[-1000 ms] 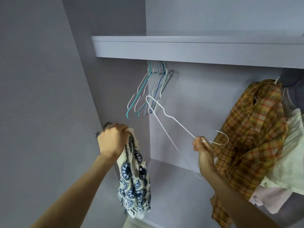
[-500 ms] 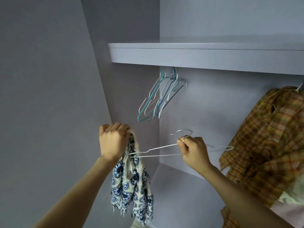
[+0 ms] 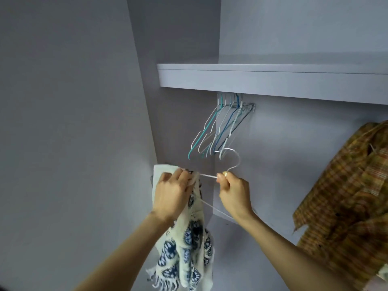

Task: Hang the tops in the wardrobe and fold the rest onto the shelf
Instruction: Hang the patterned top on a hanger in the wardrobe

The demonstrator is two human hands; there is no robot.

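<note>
I see the wardrobe [image 3: 315, 154] with its shelf [image 3: 273, 82] across the top; what lies on the shelf I cannot see from below. At the right a plaid shirt [image 3: 344, 202] already hangs, so I judge at least one top done. A bunch of empty hangers [image 3: 220, 131] waits under the shelf. The patterned top [image 3: 184, 244], white with blue motifs, droops from my left hand [image 3: 174, 192], which grips its upper edge with curled fingers. My right hand [image 3: 233, 194] pinches the neck of a white wire hanger [image 3: 233, 162], one arm of it running into the cloth at my left hand. I judge this top is mid-threading: it is not yet seated on the hanger nor hung, and any folding remains.
</note>
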